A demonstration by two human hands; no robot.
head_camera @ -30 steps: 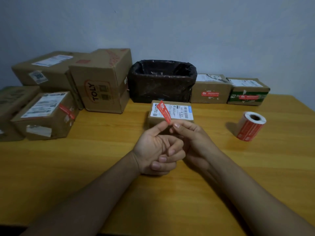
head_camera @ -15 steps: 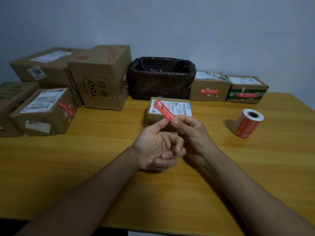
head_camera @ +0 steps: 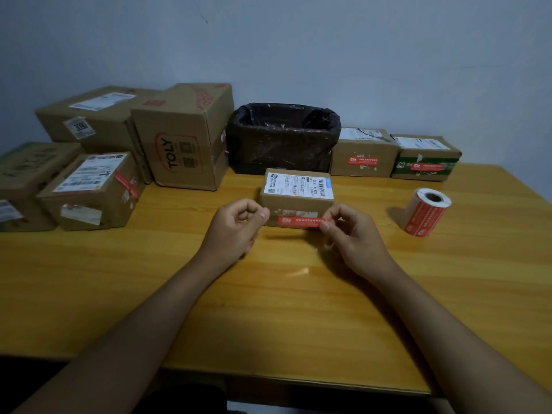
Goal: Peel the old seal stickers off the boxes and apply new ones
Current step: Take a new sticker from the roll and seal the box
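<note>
At the far left stands a group of brown cardboard boxes (head_camera: 98, 189), some with white shipping labels, and one of them carries a red seal strip on its corner. Next comes the left hand (head_camera: 236, 228); its fingers are curled, and the thumb and forefinger seem to pinch the left end of the long red seal sticker (head_camera: 300, 221), though that end is hidden behind the thumb. The sticker lies horizontally, its long axis running left to right, in front of the near face of the small brown cardboard box with a white label on top (head_camera: 297, 195); I cannot tell if it already touches the face. The right hand (head_camera: 349, 234) pinches the right end between thumb and forefinger. Both hands are equally near, so I judge the next move is pressing the strip forward on the box. Behind, a box lined with a black plastic bag (head_camera: 283, 138) stands open; its contents are not visible. Further right are two small boxes already sealed in red (head_camera: 394, 156), and a roll of red stickers (head_camera: 425, 212) lies on the wooden table (head_camera: 298, 309).
</note>
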